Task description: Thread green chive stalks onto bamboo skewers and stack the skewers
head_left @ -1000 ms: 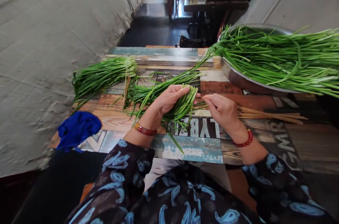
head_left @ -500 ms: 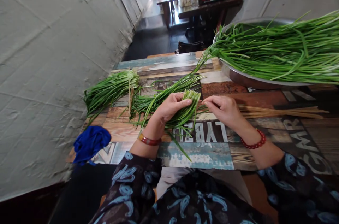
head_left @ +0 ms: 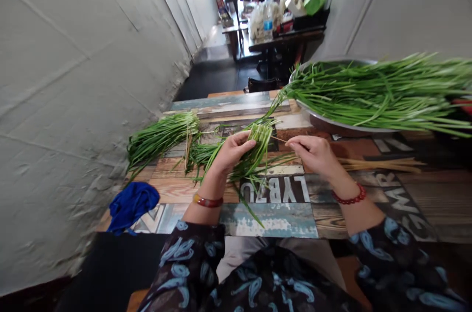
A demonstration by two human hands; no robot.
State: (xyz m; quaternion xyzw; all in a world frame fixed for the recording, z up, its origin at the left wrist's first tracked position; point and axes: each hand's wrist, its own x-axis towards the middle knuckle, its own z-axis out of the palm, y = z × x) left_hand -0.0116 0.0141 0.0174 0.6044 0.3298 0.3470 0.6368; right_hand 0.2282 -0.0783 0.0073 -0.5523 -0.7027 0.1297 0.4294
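Observation:
My left hand (head_left: 236,149) is closed around a folded bunch of garlic chives (head_left: 261,137), its pale cut ends pointing up. Pinched in the fingertips of my right hand (head_left: 311,150) is a thin wooden skewer (head_left: 279,139), whose far end reaches the side of the bunch. Whether the tip has gone into the stems I cannot tell. Loose chives (head_left: 204,150) lie on the table under and beyond my left hand. Several more skewers (head_left: 383,165) rest to the right of my right hand.
A metal basin (head_left: 317,120) heaped with long chives stands at the right. On the left lie a pile of chives (head_left: 162,135) with skewers (head_left: 188,147) at its end and a blue cloth (head_left: 132,206). Another table (head_left: 287,41) holds a bottle and bags behind.
My right hand has drawn slightly away from the bunch, so more of the skewer shows between them. The camera view has tilted up a little. My left hand keeps its hold.

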